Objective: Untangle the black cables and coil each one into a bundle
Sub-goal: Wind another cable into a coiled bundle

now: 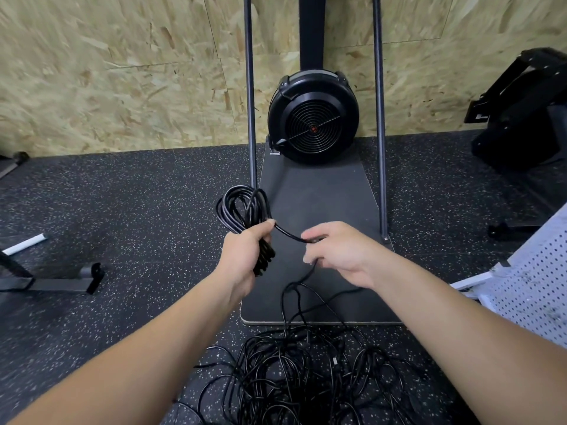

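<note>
A tangled pile of black cables (306, 372) sprawls on the speckled floor (138, 210) at the frame's bottom edge, strands too knotted to count and partly cut off. Above it, the left hand (245, 256) grips one coiled bundle (244, 210), while the right hand (334, 250) pinches the strand (290, 234) running between them. Beyond stands one black fan housing (313, 118) on a grey platform (322, 194).

Speckled black rubber floor (129, 216) under a tangled cable heap (306, 372) and dark platform (316, 240).
</note>
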The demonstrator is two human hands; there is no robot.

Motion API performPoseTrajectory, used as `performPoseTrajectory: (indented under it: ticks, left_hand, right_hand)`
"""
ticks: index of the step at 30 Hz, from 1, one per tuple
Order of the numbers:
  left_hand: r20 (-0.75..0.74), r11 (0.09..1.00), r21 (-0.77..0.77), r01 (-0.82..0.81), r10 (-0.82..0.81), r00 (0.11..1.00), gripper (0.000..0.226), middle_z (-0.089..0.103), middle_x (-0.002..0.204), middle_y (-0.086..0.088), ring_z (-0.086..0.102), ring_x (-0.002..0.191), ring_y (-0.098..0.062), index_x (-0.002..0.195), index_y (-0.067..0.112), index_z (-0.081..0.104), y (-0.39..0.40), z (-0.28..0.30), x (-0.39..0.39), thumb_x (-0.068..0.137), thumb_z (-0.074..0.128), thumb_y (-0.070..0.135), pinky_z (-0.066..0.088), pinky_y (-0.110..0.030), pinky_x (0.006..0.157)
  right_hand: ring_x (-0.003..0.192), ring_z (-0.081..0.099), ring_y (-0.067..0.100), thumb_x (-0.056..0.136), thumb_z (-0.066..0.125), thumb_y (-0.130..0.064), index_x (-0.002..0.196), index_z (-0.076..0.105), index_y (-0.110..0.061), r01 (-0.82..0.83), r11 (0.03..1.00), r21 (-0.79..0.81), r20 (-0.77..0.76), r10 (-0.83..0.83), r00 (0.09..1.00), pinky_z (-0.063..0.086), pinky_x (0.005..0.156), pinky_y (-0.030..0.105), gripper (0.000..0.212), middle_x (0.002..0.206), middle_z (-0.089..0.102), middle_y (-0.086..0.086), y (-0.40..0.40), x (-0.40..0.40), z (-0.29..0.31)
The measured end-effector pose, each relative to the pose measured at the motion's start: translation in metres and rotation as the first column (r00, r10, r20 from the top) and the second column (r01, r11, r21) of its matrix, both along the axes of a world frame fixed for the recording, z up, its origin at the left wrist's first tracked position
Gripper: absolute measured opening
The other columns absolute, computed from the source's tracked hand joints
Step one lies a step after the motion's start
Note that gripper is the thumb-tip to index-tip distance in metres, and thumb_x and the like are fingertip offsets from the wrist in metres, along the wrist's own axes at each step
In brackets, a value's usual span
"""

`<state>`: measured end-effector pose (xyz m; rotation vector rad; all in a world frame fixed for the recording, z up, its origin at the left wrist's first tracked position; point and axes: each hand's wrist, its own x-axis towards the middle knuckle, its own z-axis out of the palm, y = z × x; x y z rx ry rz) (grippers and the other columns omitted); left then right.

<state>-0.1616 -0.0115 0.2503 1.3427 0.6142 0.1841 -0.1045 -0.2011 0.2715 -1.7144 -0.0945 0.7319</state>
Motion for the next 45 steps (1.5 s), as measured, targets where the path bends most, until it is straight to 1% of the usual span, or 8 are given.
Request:
performPoseTrajectory:
  ticks: [5, 9, 12, 18, 25, 31, 39, 45]
  left_hand:
    - [0.001, 0.967, -0.253, -0.017, 0.018, 1.0, 0.017, 0.056, 0.064, 0.007, 0.055, 0.055, -0.016, 0.08, 0.025, 0.07, 0.018, 0.005, 0.004, 0.092, 0.08, 0.032, 0.033, -0.032, 0.061]
    - [0.142, 0.943, -0.296, 0.154, -0.115, 0.983, 0.021, 0.048, 0.071, 0.008, 0.05, 0.059, -0.01, 0.079, 0.023, 0.078, 0.019, 0.009, 0.002, 0.099, 0.077, 0.03, 0.038, -0.026, 0.068]
    - [0.238, 0.922, -0.296, 0.25, -0.182, 0.954, 0.025, 0.04, 0.072, 0.005, 0.041, 0.063, -0.01, 0.079, 0.022, 0.078, 0.01, 0.014, 0.0, 0.103, 0.074, 0.026, 0.044, -0.022, 0.065]
    - [0.165, 0.942, -0.118, 0.313, -0.292, 0.942, 0.03, 0.043, 0.075, 0.0, 0.047, 0.068, -0.017, 0.086, 0.019, 0.063, 0.004, 0.01, -0.003, 0.094, 0.083, 0.04, 0.04, -0.03, 0.069]
    - [0.113, 0.902, -0.334, 0.272, -0.248, 0.962, 0.018, 0.053, 0.079, 0.003, 0.05, 0.064, -0.012, 0.11, 0.014, 0.071, 0.002, 0.008, -0.004, 0.098, 0.075, 0.027, 0.044, -0.024, 0.067]
    - [0.174, 0.876, -0.342, 0.34, -0.296, 0.939, 0.031, 0.058, 0.088, -0.002, 0.056, 0.069, -0.014, 0.121, 0.01, 0.068, -0.008, 0.005, -0.008, 0.09, 0.069, 0.012, 0.046, -0.029, 0.076]
    - [0.077, 0.922, -0.168, 0.349, -0.34, 0.937, 0.03, 0.068, 0.076, 0.001, 0.059, 0.059, -0.01, 0.092, 0.022, 0.078, -0.032, 0.024, -0.02, 0.107, 0.064, 0.044, 0.042, -0.02, 0.048]
    - [0.106, 0.926, -0.228, 0.3, -0.282, 0.953, 0.021, 0.074, 0.094, -0.002, 0.063, 0.08, -0.017, 0.099, 0.019, 0.08, -0.025, 0.021, -0.021, 0.101, 0.075, 0.039, 0.046, -0.026, 0.064]
  right_hand:
    - [0.111, 0.08, 0.033, 0.094, 0.061, 0.025, 0.142, 0.061, -0.006, -0.227, 0.951, 0.212, 0.061, 0.219, 0.974, 0.061, 0.094, 0.045, 0.057, 0.128, 0.078, 0.015, -0.012, -0.001, 0.008]
    - [0.093, 0.073, 0.023, 0.114, 0.06, -0.03, 0.146, 0.057, 0.002, -0.418, 0.884, 0.208, -0.155, 0.452, 0.879, 0.053, 0.079, 0.034, 0.046, 0.128, 0.079, 0.014, -0.019, 0.0, 0.023]
    - [0.077, 0.063, 0.018, 0.116, 0.05, -0.044, 0.141, 0.062, 0.008, -0.304, 0.918, 0.254, -0.235, 0.364, 0.901, 0.052, 0.074, 0.032, 0.06, 0.103, 0.076, 0.012, -0.013, 0.001, 0.021]
    - [0.056, 0.025, 0.011, 0.112, 0.062, -0.042, 0.115, 0.074, 0.002, -0.318, 0.948, 0.019, 0.064, 0.316, 0.947, 0.024, 0.048, 0.024, 0.046, 0.072, 0.039, -0.004, -0.001, -0.003, 0.016]
    - [0.056, 0.023, 0.01, 0.11, 0.067, -0.024, 0.111, 0.077, 0.001, -0.091, 0.939, 0.331, 0.11, 0.058, 0.992, 0.012, 0.052, 0.029, 0.027, 0.079, 0.058, -0.001, -0.009, 0.008, 0.031]
    - [0.053, 0.045, 0.014, 0.094, 0.08, -0.039, 0.074, 0.082, -0.016, 0.198, 0.98, -0.03, 0.461, -0.162, 0.872, 0.04, 0.053, 0.031, 0.031, 0.064, 0.072, 0.002, 0.001, -0.007, 0.022]
    - [0.057, 0.06, 0.034, 0.087, 0.062, -0.037, 0.06, 0.056, -0.007, 0.28, 0.894, -0.349, 0.78, 0.112, 0.615, 0.051, 0.05, 0.038, 0.041, 0.052, 0.058, 0.008, 0.018, -0.024, 0.013]
    - [0.078, 0.062, 0.035, 0.106, 0.057, -0.04, 0.08, 0.059, -0.025, 0.088, 0.836, -0.542, 0.738, 0.423, 0.526, 0.051, 0.071, 0.042, 0.031, 0.081, 0.066, -0.001, 0.019, -0.034, 0.017]
